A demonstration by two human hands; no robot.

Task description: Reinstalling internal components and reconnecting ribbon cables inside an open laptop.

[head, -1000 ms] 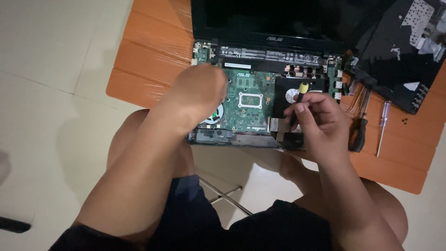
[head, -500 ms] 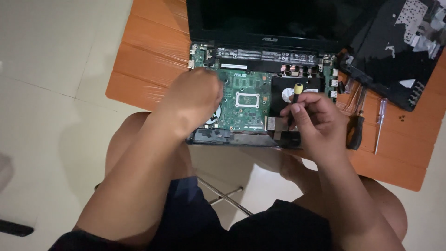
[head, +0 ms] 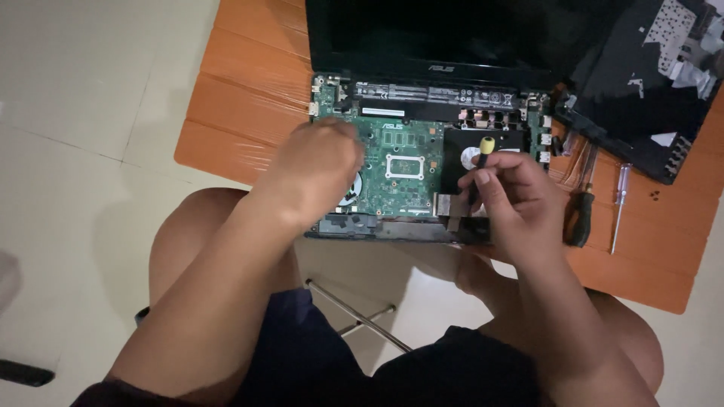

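Far left, bare pale floor tiles (head: 90,98) give wide open room beyond the left edge of the small orange table (head: 241,83). The left hand (head: 317,169) lies knuckles-up on the left part of the green circuit board (head: 403,162) of an opened laptop (head: 422,151), whose near edge overhangs the table's near edge above the knees; whether its fingers grip anything I cannot tell. Just right, the right hand (head: 513,200) is closed on a small screwdriver (head: 483,162) with a yellow-capped black handle, upright over the black drive bay. Farther right lie dark pliers (head: 581,218), a clear-handled screwdriver (head: 618,207) and a detached black cover (head: 648,83), crowding the right edge.
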